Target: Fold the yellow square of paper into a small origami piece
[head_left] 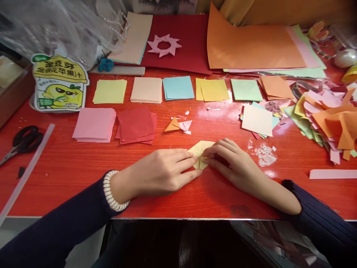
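Both hands press the yellow paper (pixel 198 149) flat on the table (pixel 69 167): the left hand (pixel 161 171) pins its left edge, the right hand (pixel 231 162) its right, fingertips almost meeting.

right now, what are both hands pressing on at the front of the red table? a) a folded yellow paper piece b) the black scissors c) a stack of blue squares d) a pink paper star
a: the left hand and right hand both have fingertips on the folded yellow paper piece, which lies flat on the red table.
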`<action>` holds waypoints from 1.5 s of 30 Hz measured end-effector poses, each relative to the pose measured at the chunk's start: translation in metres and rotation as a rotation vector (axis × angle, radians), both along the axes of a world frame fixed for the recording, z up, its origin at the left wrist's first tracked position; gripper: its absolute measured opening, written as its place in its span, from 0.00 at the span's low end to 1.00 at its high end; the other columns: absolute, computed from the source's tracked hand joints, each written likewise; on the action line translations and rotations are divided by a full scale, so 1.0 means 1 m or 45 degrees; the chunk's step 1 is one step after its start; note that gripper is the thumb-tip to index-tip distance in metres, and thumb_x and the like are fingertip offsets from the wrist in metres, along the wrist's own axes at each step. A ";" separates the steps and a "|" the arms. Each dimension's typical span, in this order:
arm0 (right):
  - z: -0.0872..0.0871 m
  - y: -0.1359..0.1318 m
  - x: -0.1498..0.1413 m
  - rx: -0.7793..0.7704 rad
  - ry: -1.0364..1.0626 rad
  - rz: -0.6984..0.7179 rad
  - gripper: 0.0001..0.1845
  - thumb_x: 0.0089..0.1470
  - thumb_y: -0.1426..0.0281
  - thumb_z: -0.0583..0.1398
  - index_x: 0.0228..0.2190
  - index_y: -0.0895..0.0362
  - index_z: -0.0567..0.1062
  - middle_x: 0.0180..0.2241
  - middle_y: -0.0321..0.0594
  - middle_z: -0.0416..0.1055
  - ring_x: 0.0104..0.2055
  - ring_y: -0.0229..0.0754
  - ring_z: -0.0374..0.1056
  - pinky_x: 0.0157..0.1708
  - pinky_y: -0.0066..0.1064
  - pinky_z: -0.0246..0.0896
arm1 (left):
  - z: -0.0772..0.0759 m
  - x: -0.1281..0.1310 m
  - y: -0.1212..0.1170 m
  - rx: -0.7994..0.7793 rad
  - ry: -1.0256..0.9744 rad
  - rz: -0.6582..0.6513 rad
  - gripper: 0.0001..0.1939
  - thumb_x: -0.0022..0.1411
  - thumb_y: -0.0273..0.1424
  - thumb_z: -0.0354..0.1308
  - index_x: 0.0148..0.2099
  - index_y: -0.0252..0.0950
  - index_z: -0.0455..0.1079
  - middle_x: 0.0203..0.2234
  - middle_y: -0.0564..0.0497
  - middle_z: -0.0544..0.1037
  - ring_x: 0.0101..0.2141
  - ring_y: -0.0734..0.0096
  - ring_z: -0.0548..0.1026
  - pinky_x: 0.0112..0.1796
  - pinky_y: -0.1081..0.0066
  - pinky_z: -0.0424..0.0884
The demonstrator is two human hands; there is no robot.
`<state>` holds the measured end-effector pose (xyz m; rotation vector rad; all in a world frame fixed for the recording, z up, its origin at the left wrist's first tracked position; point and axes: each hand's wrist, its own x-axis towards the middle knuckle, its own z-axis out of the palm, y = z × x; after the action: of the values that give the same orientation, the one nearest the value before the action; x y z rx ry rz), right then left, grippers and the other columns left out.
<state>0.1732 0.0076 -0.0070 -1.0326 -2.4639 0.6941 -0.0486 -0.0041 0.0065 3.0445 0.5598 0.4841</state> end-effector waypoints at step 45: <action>0.011 0.006 0.027 0.403 -0.009 0.557 0.14 0.51 0.74 0.59 0.42 0.61 0.69 0.39 0.42 0.74 0.45 0.41 0.67 0.44 0.35 0.65 | -0.003 -0.009 0.010 0.263 0.084 0.089 0.08 0.60 0.23 0.49 0.36 0.30 0.70 0.41 0.45 0.75 0.44 0.63 0.72 0.47 0.60 0.69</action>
<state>0.1998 0.0140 0.0035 -0.3834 -2.7164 0.3962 -0.0580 0.0055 0.0033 3.2562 0.6605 0.4734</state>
